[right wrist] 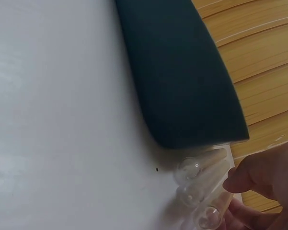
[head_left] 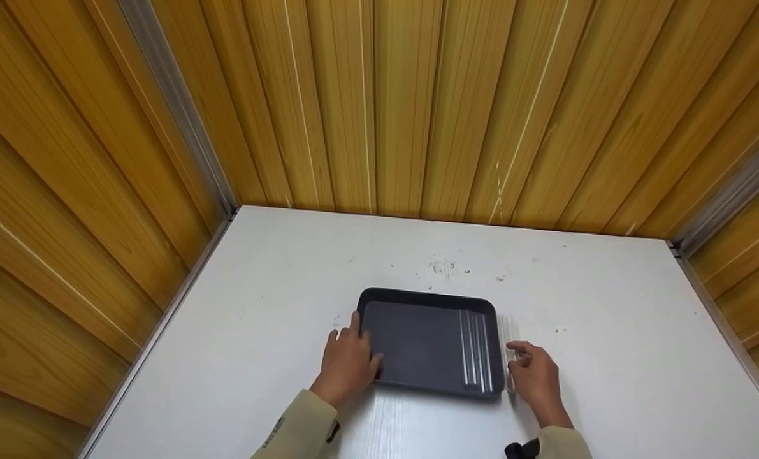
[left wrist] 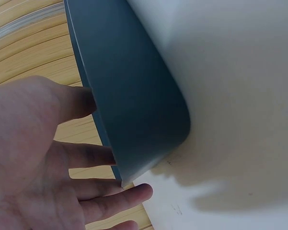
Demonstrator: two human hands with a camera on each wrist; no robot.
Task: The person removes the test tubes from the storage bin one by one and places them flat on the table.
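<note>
A dark grey rectangular tray (head_left: 411, 344) lies on the white table. Several clear test tubes (head_left: 475, 350) lie side by side along its right end, inside. My left hand (head_left: 347, 360) rests on the tray's left rim, thumb and a finger reaching over the wall; in the left wrist view the fingers (left wrist: 100, 155) look nearly straight. Outside the right wall, more clear test tubes (right wrist: 194, 191) lie on the table, their rounded ends showing in the right wrist view. My right hand (head_left: 535, 376) pinches the outermost of these tubes (right wrist: 211, 215) between thumb and fingers.
The white table (head_left: 277, 274) has small dark marks (head_left: 443, 269) behind the tray. Yellow wood-pattern walls (head_left: 404, 115) stand at the back and both sides, with grey metal strips (head_left: 181, 108) at the corners.
</note>
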